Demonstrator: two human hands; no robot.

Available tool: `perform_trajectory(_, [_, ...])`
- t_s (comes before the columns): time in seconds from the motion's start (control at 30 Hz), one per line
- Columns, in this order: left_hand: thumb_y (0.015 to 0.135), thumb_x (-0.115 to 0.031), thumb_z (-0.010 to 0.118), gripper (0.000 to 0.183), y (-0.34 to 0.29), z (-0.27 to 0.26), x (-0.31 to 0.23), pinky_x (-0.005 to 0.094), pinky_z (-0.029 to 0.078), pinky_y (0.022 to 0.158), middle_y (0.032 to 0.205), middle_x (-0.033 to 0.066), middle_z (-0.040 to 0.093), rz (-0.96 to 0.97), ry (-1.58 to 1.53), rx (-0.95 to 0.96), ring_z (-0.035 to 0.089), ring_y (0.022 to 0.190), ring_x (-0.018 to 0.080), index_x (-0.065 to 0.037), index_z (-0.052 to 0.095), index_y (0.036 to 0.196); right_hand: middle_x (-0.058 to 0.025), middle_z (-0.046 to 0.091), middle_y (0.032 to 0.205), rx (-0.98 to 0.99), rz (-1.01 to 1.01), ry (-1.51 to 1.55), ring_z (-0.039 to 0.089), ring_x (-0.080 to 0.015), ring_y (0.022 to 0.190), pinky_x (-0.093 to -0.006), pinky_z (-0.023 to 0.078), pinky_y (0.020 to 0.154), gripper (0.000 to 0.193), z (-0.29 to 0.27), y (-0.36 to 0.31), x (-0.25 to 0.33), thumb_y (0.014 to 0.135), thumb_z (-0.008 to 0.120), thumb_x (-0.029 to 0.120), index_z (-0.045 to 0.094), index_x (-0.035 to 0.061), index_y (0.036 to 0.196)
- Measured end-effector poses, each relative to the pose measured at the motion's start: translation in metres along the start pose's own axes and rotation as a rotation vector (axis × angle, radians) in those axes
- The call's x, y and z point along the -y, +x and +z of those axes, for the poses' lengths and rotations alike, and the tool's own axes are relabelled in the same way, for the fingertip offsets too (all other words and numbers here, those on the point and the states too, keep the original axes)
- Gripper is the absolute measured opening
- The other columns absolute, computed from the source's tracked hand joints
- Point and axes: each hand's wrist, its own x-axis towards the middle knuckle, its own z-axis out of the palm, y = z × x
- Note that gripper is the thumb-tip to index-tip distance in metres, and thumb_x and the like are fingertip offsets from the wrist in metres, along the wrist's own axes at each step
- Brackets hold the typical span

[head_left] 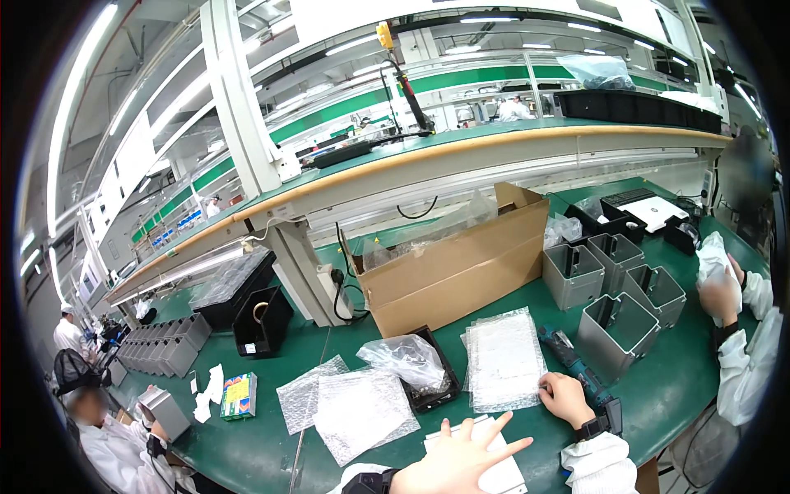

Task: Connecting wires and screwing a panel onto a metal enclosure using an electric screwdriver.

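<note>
I am pressing my left hand (pixel 457 463), fingers spread open, flat on the white sheet (pixel 485 461) at bottom centre, while my right hand (pixel 566 398) is pinching the bubble-wrap bag stack (pixel 504 358)'s lower right corner; peeling just one bag works best.

Single head-worn fisheye, looking down and forward from your head over the green bench (pixel 675 387). Your hands sit close at the bottom edge; the cardboard box (pixel 457 267) is mid-range, the shelf rail and factory hall far behind. Edges bend at the rim.
</note>
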Motion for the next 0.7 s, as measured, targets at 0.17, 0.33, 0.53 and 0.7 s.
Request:
perform_trajectory(0.17, [0.062,-0.057,0.069,0.077,0.007,-0.007,-0.004,0.0579,0.041,0.081,0.136,0.0244,0.035,0.010,0.054,0.092,0.045,0.105,0.0500,-0.021,0.049,0.127,-0.0077,0.058,0.067,0.006,0.014,-0.008,0.059,-0.0247,0.061,-0.0359,0.047,0.057,0.014,-0.002,-0.002,-0.001,0.071,0.065,0.011,0.060,0.0049,0.083])
perform_trajectory(0.33, [0.060,-0.053,0.072,0.072,0.000,-0.007,0.002,0.0528,0.043,0.080,0.127,0.0226,0.041,0.018,0.004,0.079,0.042,0.108,0.0489,-0.014,0.053,0.118,-0.0095,0.060,0.071,0.044,0.022,-0.023,0.060,-0.0265,0.066,-0.0379,0.047,0.059,0.013,-0.001,-0.002,-0.002,0.073,0.063,0.012,0.059,0.0062,0.083])
perform_trajectory(0.53, [0.055,-0.047,0.078,0.066,-0.056,-0.006,0.023,0.0487,0.041,0.087,0.121,0.0191,0.041,0.024,-0.151,-0.153,0.039,0.112,0.0457,-0.012,0.053,0.105,-0.0102,0.060,0.071,0.044,0.021,-0.023,0.060,-0.0278,0.067,-0.0388,0.047,0.059,0.011,-0.003,0.002,0.004,0.072,0.063,0.010,0.059,0.0061,0.082])
perform_trajectory(0.7, [0.048,-0.041,0.085,0.065,-0.109,0.021,0.043,0.0450,0.039,0.088,0.117,0.0204,0.040,-0.039,-0.363,-0.389,0.042,0.105,0.0392,-0.007,0.054,0.094,-0.0103,0.056,0.065,0.035,0.040,0.009,0.057,-0.0288,0.061,-0.0395,0.045,0.055,0.012,-0.004,0.001,0.001,0.070,0.064,0.007,0.060,0.0050,0.081])
